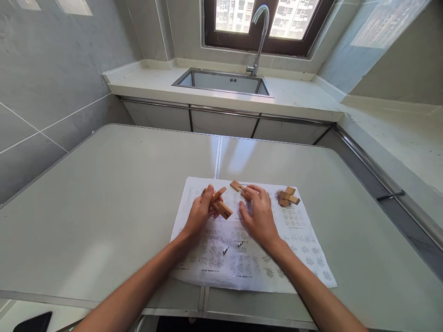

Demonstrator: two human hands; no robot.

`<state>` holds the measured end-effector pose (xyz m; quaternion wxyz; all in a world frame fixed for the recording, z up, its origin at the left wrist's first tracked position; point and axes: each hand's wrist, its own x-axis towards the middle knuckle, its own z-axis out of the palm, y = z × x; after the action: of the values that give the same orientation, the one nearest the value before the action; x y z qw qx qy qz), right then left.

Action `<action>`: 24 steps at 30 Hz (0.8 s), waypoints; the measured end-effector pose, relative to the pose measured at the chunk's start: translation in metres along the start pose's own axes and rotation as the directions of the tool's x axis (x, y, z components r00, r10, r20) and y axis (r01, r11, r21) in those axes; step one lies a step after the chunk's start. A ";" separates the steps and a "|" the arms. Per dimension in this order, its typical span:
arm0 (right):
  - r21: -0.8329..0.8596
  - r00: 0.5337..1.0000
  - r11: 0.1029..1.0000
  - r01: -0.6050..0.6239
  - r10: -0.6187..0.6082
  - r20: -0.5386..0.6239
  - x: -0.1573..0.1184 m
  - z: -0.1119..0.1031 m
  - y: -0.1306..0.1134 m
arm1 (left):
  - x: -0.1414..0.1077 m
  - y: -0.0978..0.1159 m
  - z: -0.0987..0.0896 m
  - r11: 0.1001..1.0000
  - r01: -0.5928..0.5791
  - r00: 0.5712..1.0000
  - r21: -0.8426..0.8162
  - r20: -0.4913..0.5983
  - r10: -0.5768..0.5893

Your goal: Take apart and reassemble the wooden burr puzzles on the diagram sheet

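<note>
Several wooden puzzle pieces (221,209), crossed over one another, are gripped in my left hand (201,210) above the printed sheet (249,230). My right hand (259,212) is to the right of them, palm down, with its fingers bent and the thumb apart. Under or against its fingertips is a notched wooden piece (236,186) lying near the sheet's top edge; part of it is hidden by the fingers, so I cannot tell if it is held. An interlocked wooden burr puzzle (288,197) sits at the sheet's upper right.
The sheet lies on a pale folding table (104,198) with a seam down its middle. Beyond it are a counter (145,83), a steel sink (224,82) and a curved tap (263,32) before a window. Tiled walls stand on either side.
</note>
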<state>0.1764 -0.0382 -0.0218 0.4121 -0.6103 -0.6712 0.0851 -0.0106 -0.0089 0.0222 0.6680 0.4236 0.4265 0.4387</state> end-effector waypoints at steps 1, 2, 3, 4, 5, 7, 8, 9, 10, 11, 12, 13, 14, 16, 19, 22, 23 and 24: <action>-0.018 1.000 1.000 -0.011 0.011 0.014 -0.001 0.001 0.001 | 0.000 0.000 0.000 1.000 0.001 1.000 -0.001 -0.002 -0.001; -0.031 0.999 0.999 -0.017 0.018 0.027 -0.001 0.002 0.003 | 0.000 0.000 0.000 1.000 0.003 1.000 -0.004 -0.004 -0.003; -0.040 0.999 0.999 -0.020 0.022 0.040 -0.002 0.003 0.004 | 0.000 0.000 0.000 1.000 0.005 1.000 -0.007 -0.006 -0.005; -0.047 0.998 0.999 -0.022 0.024 0.050 -0.002 0.003 0.005 | 0.001 0.000 0.000 1.000 0.007 1.000 -0.010 -0.007 -0.007; -0.051 0.998 0.998 -0.025 0.027 0.055 -0.003 0.004 0.006 | 0.001 0.000 0.000 1.000 0.009 1.000 -0.011 -0.005 -0.009; -0.056 0.998 0.998 -0.037 0.041 0.058 -0.003 0.004 0.008 | 0.001 -0.001 -0.001 1.000 0.011 1.000 -0.005 0.002 -0.011; -0.057 0.997 0.997 -0.046 0.049 0.058 -0.002 0.004 0.008 | 0.001 -0.001 -0.001 1.000 0.012 1.000 -0.001 0.007 -0.012; -0.059 0.997 0.997 -0.055 0.058 0.058 -0.002 0.003 0.008 | 0.001 -0.001 -0.001 1.000 0.012 1.000 0.002 0.008 -0.012; -0.061 0.996 0.996 -0.063 0.066 0.063 -0.002 0.003 0.009 | 0.001 -0.002 -0.002 1.000 0.012 1.000 0.004 0.010 -0.012; -0.061 0.995 0.996 -0.069 0.074 0.069 -0.002 0.003 0.009 | 0.001 -0.002 -0.002 1.000 0.011 1.000 0.004 0.010 -0.011; -0.058 0.994 0.995 -0.076 0.081 0.075 -0.002 0.002 0.009 | 0.001 -0.002 -0.002 1.000 0.010 1.000 0.004 0.009 -0.010; -0.052 0.993 0.995 -0.084 0.088 0.080 -0.001 0.002 0.009 | 0.002 -0.003 -0.002 1.000 0.010 1.000 0.004 0.009 -0.010; -0.042 0.992 0.995 -0.092 0.096 0.087 -0.001 0.002 0.009 | 0.002 -0.003 -0.002 1.000 0.008 1.000 0.004 0.010 -0.008; -0.019 0.989 0.994 -0.106 0.108 0.100 -0.001 0.002 0.010 | 0.002 -0.004 -0.002 1.000 0.005 1.000 0.004 0.011 -0.005; 0.000 0.987 0.994 -0.114 0.113 0.118 -0.001 0.003 0.012 | 0.002 -0.004 -0.002 1.000 0.003 1.000 0.005 0.006 -0.003; 0.003 0.985 0.994 -0.110 0.109 0.135 -0.001 0.003 0.012 | 0.002 -0.004 -0.001 1.000 0.003 1.000 -0.002 -0.003 -0.003; 0.007 0.984 0.994 -0.112 0.110 0.139 0.000 0.003 0.011 | 0.002 -0.004 -0.001 1.000 0.002 1.000 -0.004 -0.005 -0.002; 0.018 0.983 0.993 -0.117 0.113 0.141 0.000 0.002 0.010 | 0.001 -0.004 -0.001 1.000 0.002 1.000 -0.005 -0.005 -0.002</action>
<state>0.1827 -0.0347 -0.0291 0.3664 -0.6350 -0.6609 0.1602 -0.0104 -0.0084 0.0182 0.6686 0.4201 0.4275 0.4402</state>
